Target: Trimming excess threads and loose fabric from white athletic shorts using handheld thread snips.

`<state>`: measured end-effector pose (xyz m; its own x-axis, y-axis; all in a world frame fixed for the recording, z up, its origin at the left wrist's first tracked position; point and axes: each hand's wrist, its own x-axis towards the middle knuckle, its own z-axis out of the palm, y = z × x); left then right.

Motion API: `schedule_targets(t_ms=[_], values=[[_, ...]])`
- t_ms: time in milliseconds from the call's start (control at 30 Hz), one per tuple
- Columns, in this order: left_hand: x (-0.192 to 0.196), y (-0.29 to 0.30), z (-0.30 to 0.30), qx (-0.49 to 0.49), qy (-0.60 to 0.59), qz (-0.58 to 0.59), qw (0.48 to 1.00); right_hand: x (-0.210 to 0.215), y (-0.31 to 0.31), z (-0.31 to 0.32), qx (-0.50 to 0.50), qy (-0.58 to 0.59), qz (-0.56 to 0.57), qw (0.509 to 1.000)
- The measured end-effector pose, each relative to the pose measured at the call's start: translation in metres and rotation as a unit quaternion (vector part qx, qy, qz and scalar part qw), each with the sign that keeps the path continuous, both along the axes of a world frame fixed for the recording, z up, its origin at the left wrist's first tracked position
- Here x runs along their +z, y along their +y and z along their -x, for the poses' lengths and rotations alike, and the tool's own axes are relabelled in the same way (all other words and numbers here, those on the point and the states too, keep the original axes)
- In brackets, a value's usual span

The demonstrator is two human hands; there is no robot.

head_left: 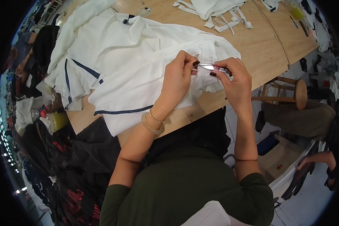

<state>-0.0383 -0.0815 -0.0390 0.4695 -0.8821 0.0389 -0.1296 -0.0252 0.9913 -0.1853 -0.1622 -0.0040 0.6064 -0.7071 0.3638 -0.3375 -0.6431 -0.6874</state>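
A white garment with navy trim lies spread across the wooden table. Its gathered, elastic-looking band is under my hands. Between thumb and fingers, my right hand grips small metal thread snips, the blades pointing left. The tips reach my left hand, whose thumb and forefinger are pinched together at the band. Whatever sits in that pinch, a thread or a bit of cloth, is too small to make out. Bracelets circle my left wrist.
More white cloth pieces with ties lie at the table's far side. A round wooden stool stands to the right, near another person's legs and arm. Dark clothing is piled at left, beside a yellow-green container.
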Motion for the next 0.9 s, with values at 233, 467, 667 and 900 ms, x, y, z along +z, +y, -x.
schedule_targets(t_ms=[233, 467, 667, 900], values=[[-0.006, 0.008, 0.003, 0.088, 0.013, 0.107, 0.990, -0.030, 0.002, 0.011, -0.092, -0.143, -0.379, 0.909], [-0.002, 0.011, 0.001, 0.117, -0.174, 0.107, 0.972, -0.031, 0.006, -0.003, -0.055, -0.199, -0.470, 0.858], [0.000, 0.013, 0.012, 0.111, -0.308, 0.067, 0.942, -0.026, 0.009, -0.006, -0.049, -0.212, -0.460, 0.861], [0.000, 0.006, 0.007, 0.113, -0.356, 0.069, 0.925, -0.024, 0.010, -0.004, -0.015, -0.195, -0.408, 0.892]])
